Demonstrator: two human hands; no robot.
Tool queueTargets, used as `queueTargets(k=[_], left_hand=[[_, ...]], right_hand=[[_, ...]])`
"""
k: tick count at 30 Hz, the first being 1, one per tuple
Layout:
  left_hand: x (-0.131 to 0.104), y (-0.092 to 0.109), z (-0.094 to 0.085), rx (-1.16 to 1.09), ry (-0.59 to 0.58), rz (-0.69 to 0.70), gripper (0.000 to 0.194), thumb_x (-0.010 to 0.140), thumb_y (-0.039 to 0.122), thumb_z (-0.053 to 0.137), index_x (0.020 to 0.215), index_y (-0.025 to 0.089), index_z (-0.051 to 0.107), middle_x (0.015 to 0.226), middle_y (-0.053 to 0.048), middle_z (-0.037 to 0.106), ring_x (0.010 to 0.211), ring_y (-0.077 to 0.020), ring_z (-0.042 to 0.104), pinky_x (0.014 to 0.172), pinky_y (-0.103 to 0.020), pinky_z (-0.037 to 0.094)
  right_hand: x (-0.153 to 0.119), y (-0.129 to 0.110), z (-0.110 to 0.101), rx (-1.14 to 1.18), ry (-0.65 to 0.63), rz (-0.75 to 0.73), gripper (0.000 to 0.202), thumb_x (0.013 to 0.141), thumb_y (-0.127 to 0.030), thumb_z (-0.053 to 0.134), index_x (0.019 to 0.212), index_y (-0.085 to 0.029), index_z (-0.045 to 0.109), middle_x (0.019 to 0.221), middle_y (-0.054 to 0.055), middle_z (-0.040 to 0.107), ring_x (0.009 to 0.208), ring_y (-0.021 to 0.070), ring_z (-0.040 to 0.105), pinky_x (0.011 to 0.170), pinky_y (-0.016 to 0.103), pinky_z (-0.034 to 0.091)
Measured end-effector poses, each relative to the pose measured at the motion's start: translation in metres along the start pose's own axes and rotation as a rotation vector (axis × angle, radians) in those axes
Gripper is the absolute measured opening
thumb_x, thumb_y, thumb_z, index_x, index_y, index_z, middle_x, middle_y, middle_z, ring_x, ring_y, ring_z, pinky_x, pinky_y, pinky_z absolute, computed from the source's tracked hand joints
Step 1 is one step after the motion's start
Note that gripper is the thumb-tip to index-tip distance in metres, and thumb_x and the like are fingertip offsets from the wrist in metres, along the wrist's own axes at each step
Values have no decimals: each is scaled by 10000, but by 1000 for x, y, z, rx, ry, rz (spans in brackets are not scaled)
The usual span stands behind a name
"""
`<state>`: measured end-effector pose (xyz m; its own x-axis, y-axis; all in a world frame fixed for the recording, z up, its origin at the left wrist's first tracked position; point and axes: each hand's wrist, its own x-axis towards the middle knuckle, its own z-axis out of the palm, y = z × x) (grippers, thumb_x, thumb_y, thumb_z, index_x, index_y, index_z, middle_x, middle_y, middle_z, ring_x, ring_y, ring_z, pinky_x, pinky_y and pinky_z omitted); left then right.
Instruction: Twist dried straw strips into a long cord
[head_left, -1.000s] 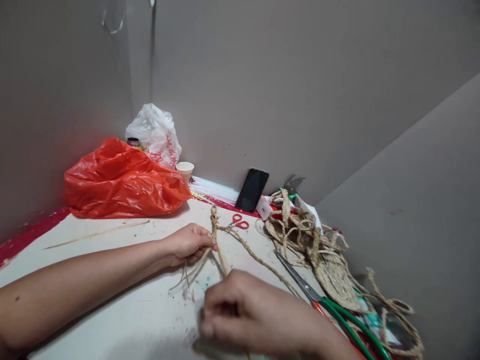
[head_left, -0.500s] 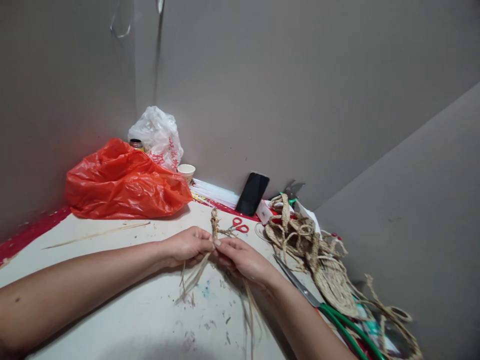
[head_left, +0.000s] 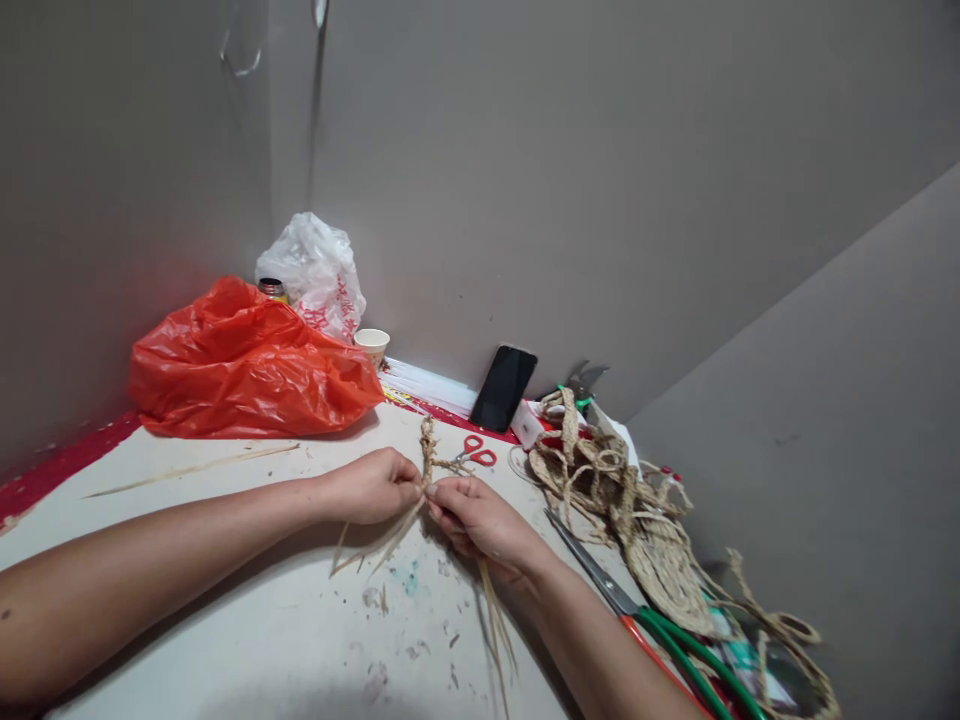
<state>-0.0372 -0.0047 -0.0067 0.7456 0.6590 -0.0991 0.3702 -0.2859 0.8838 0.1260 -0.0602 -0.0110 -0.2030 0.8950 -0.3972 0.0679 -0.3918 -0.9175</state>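
A short braided straw cord (head_left: 427, 450) lies on the white tabletop, its near end between my two hands. My left hand (head_left: 379, 487) is closed in a pinch on straw strands at the left of the braid. Loose straw strands (head_left: 394, 535) hang below that hand. My right hand (head_left: 480, 515) pinches the braid's near end, thumb against fingers, with more strands (head_left: 495, 625) trailing beneath it toward me. Small red-handled scissors (head_left: 478, 452) lie just beyond my right hand. The fingertips partly hide the point where the strands meet.
An orange plastic bag (head_left: 255, 370), a white bag (head_left: 315, 270) and a paper cup (head_left: 372, 344) stand at back left. A phone (head_left: 504, 388) leans near the wall. Braided cord (head_left: 626, 480) is heaped at right, beside large green-handled shears (head_left: 622, 595). One loose straw (head_left: 195, 466) lies left.
My left hand has drawn slightly left, away from my right hand. The loose strands under both hands have swung and shifted. My right hand stays nearly in place.
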Motion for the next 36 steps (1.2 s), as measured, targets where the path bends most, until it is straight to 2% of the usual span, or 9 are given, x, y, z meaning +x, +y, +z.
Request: queueTargets(k=[6,10,16,19,22,26,30,33,36], left_hand=[[-11,14,1,295,124,-6,203,737,219,410,567,164,507,544,6,481,541,-120,415,509,-222,271],[-22,22,20,591,158,19,214,784,229,408,759,147,604,680,-91,617,588,-187,523,544,-270,308],[-31,17,45,998,-22,138,313,699,50,418,956,60,597,814,-166,641,678,-260,601,566,-320,388],[-42,18,54,1081,-50,268,243,700,77,468,896,84,612,778,-147,636,652,-251,602,533,-317,395],[-62,35,52,1043,-268,378,88,683,104,559,742,138,615,622,-66,624,491,-174,549,429,-267,332],[-88,68,25,893,-480,481,61,702,145,605,650,170,583,547,-16,607,372,-95,413,358,-231,241],[-94,61,-29,841,-111,30,89,744,201,543,680,198,605,560,-8,593,384,-91,378,395,-226,215],[-90,27,-76,934,138,-163,109,691,160,523,611,185,593,582,-24,581,466,-114,425,460,-239,241],[-89,-11,-107,1005,223,-304,102,699,210,524,661,180,613,671,-49,610,540,-141,481,507,-245,279]], right_hand=[[4,7,8,17,89,-24,290,734,-370,535,528,-169,497,333,-107,290,275,24,131,295,196,63],[1,9,12,143,71,3,398,734,-380,543,444,-196,342,325,-108,249,285,19,123,305,188,64],[-1,8,16,239,22,31,305,669,-313,641,500,-173,428,353,-117,274,315,13,126,319,177,58],[1,7,13,252,-27,56,212,647,-305,687,642,-126,572,360,-129,273,329,8,105,326,171,47],[3,7,6,288,-82,55,229,659,-307,702,711,-110,597,376,-134,255,343,3,91,335,162,37],[4,8,-3,321,-142,50,231,679,-308,711,703,-116,584,392,-135,233,343,-2,88,332,151,32],[5,8,-7,331,-192,37,240,689,-316,718,709,-116,587,405,-129,245,341,-8,94,328,141,34],[7,9,-7,330,-226,31,236,705,-315,714,714,-114,591,412,-127,238,346,-8,93,324,136,40],[9,11,-9,324,-249,33,232,717,-315,707,714,-112,594,415,-128,224,350,-7,91,322,133,46]])
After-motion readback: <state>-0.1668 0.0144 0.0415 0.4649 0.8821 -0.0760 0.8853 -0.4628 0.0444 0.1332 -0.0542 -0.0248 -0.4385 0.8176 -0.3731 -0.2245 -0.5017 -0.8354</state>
